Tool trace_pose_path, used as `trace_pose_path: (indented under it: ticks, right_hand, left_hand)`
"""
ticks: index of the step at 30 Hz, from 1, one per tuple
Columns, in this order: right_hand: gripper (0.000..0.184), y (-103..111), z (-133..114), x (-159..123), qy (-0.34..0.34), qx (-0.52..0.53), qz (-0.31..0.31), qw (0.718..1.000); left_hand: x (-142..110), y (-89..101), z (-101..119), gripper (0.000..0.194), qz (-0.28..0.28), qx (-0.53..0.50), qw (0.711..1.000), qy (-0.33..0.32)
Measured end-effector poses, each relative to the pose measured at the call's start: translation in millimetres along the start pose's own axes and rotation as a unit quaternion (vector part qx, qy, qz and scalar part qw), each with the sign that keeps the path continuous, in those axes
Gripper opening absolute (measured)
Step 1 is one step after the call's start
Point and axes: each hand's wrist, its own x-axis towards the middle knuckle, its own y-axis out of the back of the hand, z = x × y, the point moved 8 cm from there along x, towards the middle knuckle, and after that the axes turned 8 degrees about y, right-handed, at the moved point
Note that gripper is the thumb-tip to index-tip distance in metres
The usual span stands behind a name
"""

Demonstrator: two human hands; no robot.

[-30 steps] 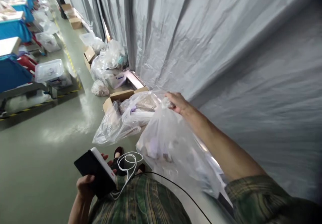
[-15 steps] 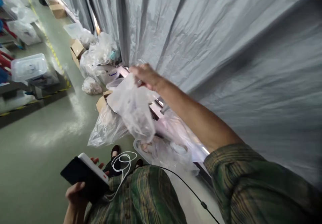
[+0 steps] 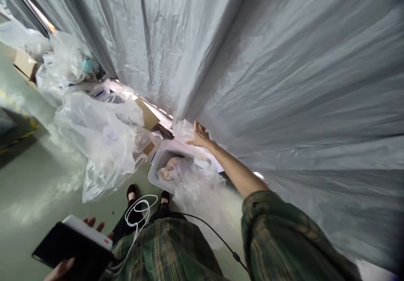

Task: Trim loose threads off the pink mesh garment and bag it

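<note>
My right hand (image 3: 200, 136) reaches down with its fingers spread, over the far edge of a clear plastic bin (image 3: 158, 164) on the floor. It holds nothing. The bin contains pale, pinkish items under loose plastic film. A big clear plastic bag (image 3: 101, 133) lies to the left of the bin, resting on a cardboard box (image 3: 147, 113). My left hand (image 3: 67, 260) at the lower left grips a black phone stacked with a white power bank (image 3: 75, 245). A white cable (image 3: 137, 213) coils from it toward my waist.
A grey curtain (image 3: 252, 62) hangs along the right and back. More plastic bags (image 3: 63, 68) and a cardboard box (image 3: 23, 62) pile up at the far left. My shoes (image 3: 148, 193) stand on the green floor (image 3: 38, 188) just before the bin.
My right hand has let go of the plastic bag, which now lies to the left on the pile. The hand has moved down to the bin's far edge. The view has swung right.
</note>
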Motion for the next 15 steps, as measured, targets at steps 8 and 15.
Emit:
trace_pose_path:
  ticks: [8, 15]
  right_hand:
    - [0.034, -52, 76, 16, -0.108, 0.010, -0.020, 0.994]
    - [0.035, -77, 80, 12, -0.095, 0.073, -0.023, 0.993]
  left_hand:
    - [-11, -23.0, -3, 0.073, 0.048, 0.050, 0.997, -0.033]
    - [-28, -28.5, -14, 0.065, 0.103, 0.032, 0.991, -0.076]
